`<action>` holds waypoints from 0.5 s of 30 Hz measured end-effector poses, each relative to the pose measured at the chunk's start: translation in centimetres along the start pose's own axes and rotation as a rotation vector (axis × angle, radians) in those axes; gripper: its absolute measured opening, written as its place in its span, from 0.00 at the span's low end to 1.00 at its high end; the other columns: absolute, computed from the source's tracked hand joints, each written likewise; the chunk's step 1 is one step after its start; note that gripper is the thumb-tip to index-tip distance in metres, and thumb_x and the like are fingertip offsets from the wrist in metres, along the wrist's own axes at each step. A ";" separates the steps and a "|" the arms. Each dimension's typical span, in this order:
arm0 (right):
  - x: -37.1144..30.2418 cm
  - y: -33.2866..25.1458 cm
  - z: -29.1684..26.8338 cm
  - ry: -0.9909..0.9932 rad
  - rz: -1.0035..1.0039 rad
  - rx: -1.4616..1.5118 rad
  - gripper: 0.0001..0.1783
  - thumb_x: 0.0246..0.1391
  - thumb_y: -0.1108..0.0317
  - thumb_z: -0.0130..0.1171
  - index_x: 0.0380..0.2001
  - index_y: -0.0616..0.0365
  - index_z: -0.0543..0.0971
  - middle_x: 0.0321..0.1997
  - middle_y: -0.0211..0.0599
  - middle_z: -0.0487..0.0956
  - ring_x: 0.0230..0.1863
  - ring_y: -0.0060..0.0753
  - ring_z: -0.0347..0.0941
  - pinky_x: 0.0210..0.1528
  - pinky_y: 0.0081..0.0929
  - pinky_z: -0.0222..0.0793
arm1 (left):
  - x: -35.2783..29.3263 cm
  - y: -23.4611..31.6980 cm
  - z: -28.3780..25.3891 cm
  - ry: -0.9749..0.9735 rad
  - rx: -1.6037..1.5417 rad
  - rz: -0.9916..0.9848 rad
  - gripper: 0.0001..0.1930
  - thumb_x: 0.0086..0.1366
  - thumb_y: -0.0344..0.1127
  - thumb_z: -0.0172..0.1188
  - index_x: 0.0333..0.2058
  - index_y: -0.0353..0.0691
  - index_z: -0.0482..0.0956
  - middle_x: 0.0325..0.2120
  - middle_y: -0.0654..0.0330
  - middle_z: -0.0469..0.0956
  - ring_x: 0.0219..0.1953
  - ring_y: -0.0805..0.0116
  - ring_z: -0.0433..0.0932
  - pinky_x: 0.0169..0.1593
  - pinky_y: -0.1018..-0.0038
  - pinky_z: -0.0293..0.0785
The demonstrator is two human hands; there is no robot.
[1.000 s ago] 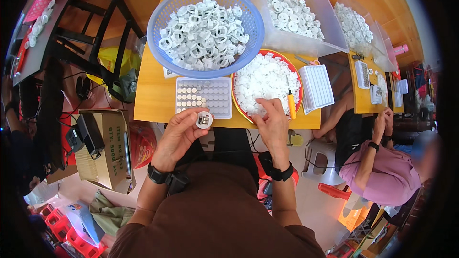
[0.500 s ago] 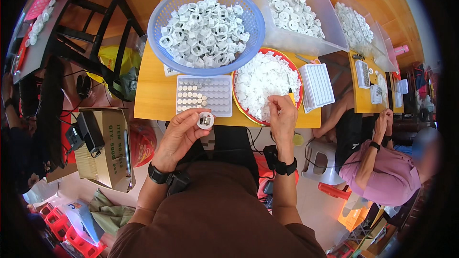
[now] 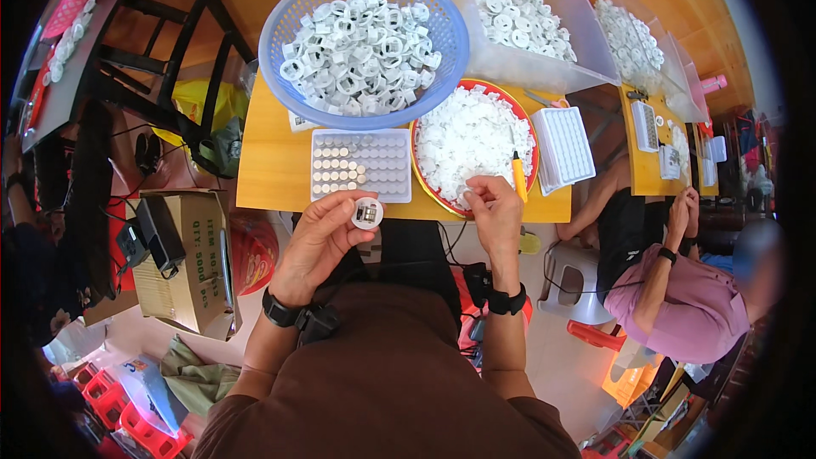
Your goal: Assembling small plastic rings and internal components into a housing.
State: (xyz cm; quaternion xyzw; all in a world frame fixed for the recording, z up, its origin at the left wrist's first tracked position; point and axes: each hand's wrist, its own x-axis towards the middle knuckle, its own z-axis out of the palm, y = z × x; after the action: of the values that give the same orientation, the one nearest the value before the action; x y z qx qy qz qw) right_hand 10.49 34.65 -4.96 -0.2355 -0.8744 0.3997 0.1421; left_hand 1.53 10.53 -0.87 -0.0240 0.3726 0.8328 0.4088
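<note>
I pinch a small round white part with a dark centre between the thumb and fingertips of my left hand, just off the near edge of the yellow table. My right hand is closed in a pinch over the near rim of the red-rimmed tray, its fingertips on a small white piece from the heap of white pieces inside.

A clear grid tray, partly filled with small round parts, lies on the table just beyond my left hand. An orange-handled tool rests at the red tray's right side, and a white grid tray sits at the table's right edge. A blue basket of white rings fills the far middle, with a clear bin of white parts at the far right corner. Another person sits to my right at a second table.
</note>
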 end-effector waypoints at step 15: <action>-0.1 -4.5 -1.5 -0.211 0.344 0.966 0.08 0.51 0.74 0.55 0.36 0.64 0.76 0.34 0.36 0.76 0.28 0.24 0.76 0.21 0.12 0.64 | 1.8 -0.9 2.0 -0.045 0.047 -0.126 0.14 0.63 0.35 0.52 0.44 0.32 0.73 0.33 0.57 0.77 0.31 0.73 0.78 0.35 0.80 0.77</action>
State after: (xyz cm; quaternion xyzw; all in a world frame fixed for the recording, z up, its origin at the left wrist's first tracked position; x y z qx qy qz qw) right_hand 9.95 33.00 -0.57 -0.2419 -0.5487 0.7964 0.0779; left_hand 1.51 13.31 -0.63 -0.0190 0.3804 0.7966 0.4694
